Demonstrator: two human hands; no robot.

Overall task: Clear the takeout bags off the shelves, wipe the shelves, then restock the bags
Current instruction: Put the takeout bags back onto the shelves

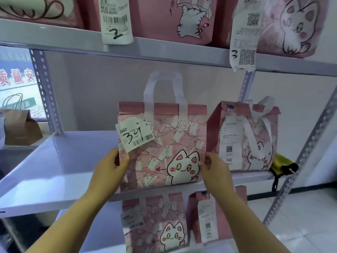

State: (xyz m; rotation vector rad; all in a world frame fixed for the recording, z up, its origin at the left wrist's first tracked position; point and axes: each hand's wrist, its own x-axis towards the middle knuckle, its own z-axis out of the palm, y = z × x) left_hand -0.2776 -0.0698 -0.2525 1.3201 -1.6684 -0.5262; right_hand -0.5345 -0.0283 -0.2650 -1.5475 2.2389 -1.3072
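The pink cat-print takeout bag (164,148) is upright at the front edge of the middle shelf (54,170), with a receipt (135,136) marked 34 at its 10 o'clock corner. The left hand (111,167) takes its 9 o'clock side and the right hand (214,168) its 3 o'clock side, each grip grasping the bag. A second pink bag (249,139) stands just beside it at 3 o'clock.

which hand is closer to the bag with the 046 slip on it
Right. The right hand holds the right edge of the 34 bag, just beside the 046 bag. The left hand holds its left edge, with that whole bag in between.
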